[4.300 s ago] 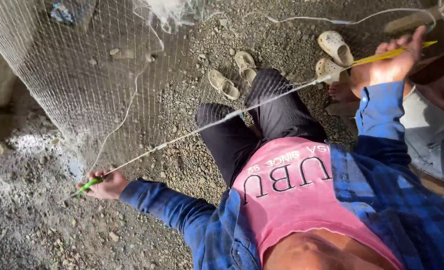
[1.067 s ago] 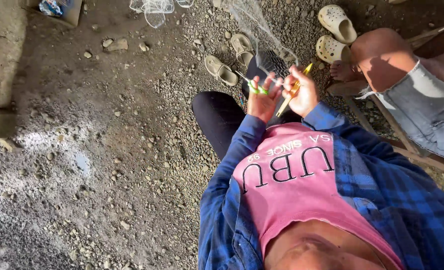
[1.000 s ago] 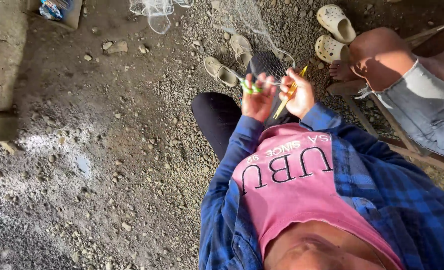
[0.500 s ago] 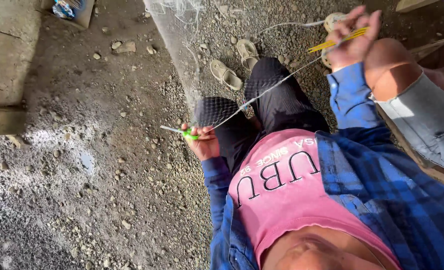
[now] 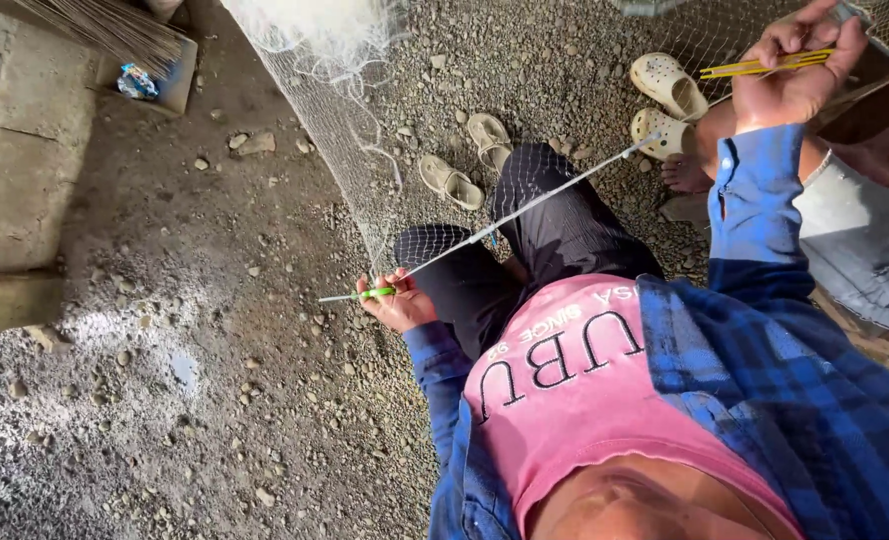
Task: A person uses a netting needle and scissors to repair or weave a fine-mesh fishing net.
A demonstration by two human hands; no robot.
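At the bottom of the frame is a pink shirt (image 5: 575, 390) with an open blue checked shirt (image 5: 765, 370) over it, worn by the person who looks down. Just above, near the middle, are the person's legs in dark trousers (image 5: 555, 230). To the left of the legs, near the middle of the frame, the left hand (image 5: 395, 303) is closed around a small green tool (image 5: 370, 294), and a thin pale tip sticks out of the fist to the left. From this hand a white string (image 5: 525, 210) runs in a straight, tight line up to the right, across the dark trousers. At the upper right of the frame the right hand (image 5: 790, 75) is raised, and its fingers are pinched shut on a thin yellow stick (image 5: 765, 66) that lies almost flat. I cannot tell if the string reaches this hand. A fine see-through net (image 5: 335, 120) hangs from the top middle down toward the left hand and spreads over the legs. The ground (image 5: 165, 400) is grey dirt with many little stones. Above the legs, two tan sandals (image 5: 470, 165) lie near each other. Farther right, two pale clogs (image 5: 665, 105) sit by a bare foot (image 5: 685, 172) of another person in grey shorts (image 5: 860, 240). At the upper left are a concrete block (image 5: 20, 160) and thin straw sticks (image 5: 105, 25).
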